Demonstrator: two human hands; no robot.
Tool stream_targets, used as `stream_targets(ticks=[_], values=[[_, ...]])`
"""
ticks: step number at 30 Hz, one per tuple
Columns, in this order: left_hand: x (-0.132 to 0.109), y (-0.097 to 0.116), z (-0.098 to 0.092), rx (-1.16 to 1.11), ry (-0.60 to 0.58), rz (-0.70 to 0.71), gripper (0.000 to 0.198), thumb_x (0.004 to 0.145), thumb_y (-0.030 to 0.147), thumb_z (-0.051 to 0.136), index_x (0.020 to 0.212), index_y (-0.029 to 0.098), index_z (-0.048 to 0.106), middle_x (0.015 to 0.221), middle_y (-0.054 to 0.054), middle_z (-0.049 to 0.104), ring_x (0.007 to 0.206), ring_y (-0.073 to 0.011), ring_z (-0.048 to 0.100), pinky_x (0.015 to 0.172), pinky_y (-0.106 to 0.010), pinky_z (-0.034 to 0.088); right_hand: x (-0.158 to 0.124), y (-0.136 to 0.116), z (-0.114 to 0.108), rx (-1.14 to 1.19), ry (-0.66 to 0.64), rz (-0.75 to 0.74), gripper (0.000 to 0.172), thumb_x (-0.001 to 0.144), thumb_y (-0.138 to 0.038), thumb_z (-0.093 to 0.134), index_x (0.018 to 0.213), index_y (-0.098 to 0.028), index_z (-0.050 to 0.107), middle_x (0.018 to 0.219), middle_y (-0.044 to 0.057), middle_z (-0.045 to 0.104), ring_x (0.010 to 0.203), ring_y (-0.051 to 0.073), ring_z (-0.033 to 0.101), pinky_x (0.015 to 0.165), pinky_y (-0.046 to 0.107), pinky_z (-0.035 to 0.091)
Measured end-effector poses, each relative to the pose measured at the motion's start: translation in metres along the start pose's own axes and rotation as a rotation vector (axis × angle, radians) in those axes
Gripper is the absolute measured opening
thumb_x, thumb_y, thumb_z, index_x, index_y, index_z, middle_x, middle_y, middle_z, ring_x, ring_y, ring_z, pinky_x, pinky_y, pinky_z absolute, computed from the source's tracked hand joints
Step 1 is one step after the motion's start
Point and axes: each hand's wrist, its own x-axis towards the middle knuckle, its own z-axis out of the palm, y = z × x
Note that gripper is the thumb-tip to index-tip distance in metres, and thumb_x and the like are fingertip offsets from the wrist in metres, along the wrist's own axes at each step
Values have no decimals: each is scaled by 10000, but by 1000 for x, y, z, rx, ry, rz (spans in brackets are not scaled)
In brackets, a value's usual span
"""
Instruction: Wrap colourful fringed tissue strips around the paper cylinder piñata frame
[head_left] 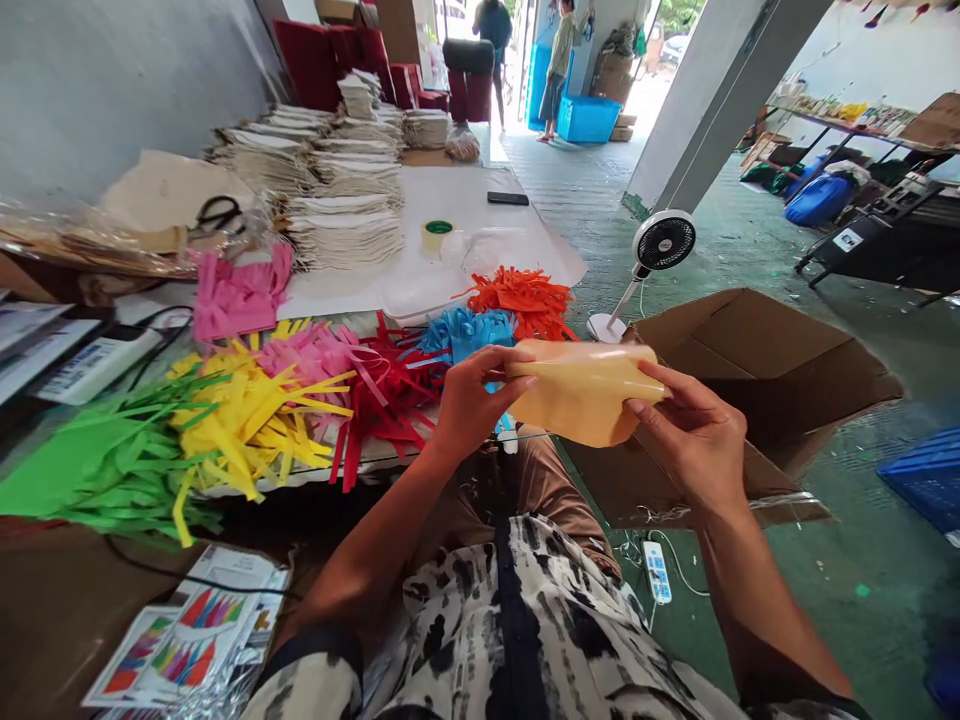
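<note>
Between my two hands, above my lap, is a glossy pale-yellow sheet [581, 390], curved over along its top. My left hand [484, 390] pinches its left edge between thumb and fingers. At the opposite end, my right hand [686, 415] grips the right edge the same way. Just beyond lie bundles of cut tissue-paper fringe: orange [525, 300], blue [469, 335], red [386, 385], light pink [311, 355], yellow [247, 410] and green [97, 450]. A separate bright-pink bundle [241, 290] rests farther back on the left.
An open cardboard box [750, 350] stands to my right, beside a small fan [664, 242]. On the table are a tape roll [437, 237], a phone [508, 198], scissors [217, 215] and stacked off-white pieces [345, 225]. A power strip [656, 570] lies on the floor. Two people stand near the doorway.
</note>
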Motion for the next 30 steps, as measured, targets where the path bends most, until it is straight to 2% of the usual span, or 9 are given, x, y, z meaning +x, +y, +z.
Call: stream_targets(ticks=[4,6,10,12,15,19,22,26,30], values=[[23,10,-5,15,63,88,121,748,296,900,775,238,798,988,-48,671,1018,-197,622,861,-305,567,19,-3,-3,-13,-51,82,386,835,-452,873,1184,-298,809,1138,45,800,947,221,727,832,374,622],[33,15,-3,-122,-5,25,197,787,362,877,766,219,742,977,-46,685,976,-184,643,842,-306,557,29,-4,-2,-40,-57,71,350,843,-493,858,1122,-285,819,1091,48,785,937,215,710,808,358,606],[42,17,10,-349,-137,-249,374,839,538,830,860,220,635,757,1,673,672,-135,631,593,-253,492,44,0,6,-7,-13,25,312,849,-562,827,945,-269,778,1162,46,730,1044,216,683,843,343,581],[43,15,16,-397,-122,-326,401,819,539,853,938,232,623,726,17,674,614,-131,625,551,-245,480,46,4,13,86,-38,125,358,854,-615,795,923,-272,720,1017,26,733,873,192,681,707,319,566],[42,8,20,-472,-154,-399,559,728,434,945,1163,245,649,811,-11,734,663,-169,685,606,-293,547,46,11,22,164,-37,227,389,863,-640,769,939,-275,660,761,-21,668,601,152,579,540,290,491],[38,-3,18,-506,-189,-438,885,561,254,1020,1358,249,636,978,-58,792,848,-266,756,756,-412,628,45,19,28,181,-15,210,365,867,-595,782,934,-259,659,792,-17,706,633,152,624,605,293,541],[34,-7,16,-494,-140,-436,752,569,274,1009,1254,224,704,1012,-59,796,872,-243,750,785,-399,627,45,23,28,256,-53,257,362,859,-591,795,951,-261,678,852,-9,744,650,159,656,586,289,536],[29,-6,15,-466,-118,-413,521,606,319,988,1049,180,753,944,-36,776,814,-171,711,748,-310,583,42,24,26,266,-78,275,379,841,-588,819,1027,-271,728,758,-25,718,629,170,657,584,297,541],[21,-1,12,-423,-105,-347,500,622,302,971,1062,196,760,926,-12,762,791,-144,679,726,-267,547,34,18,25,265,-51,226,343,850,-550,829,1025,-266,748,805,-19,736,683,168,666,629,293,550]])
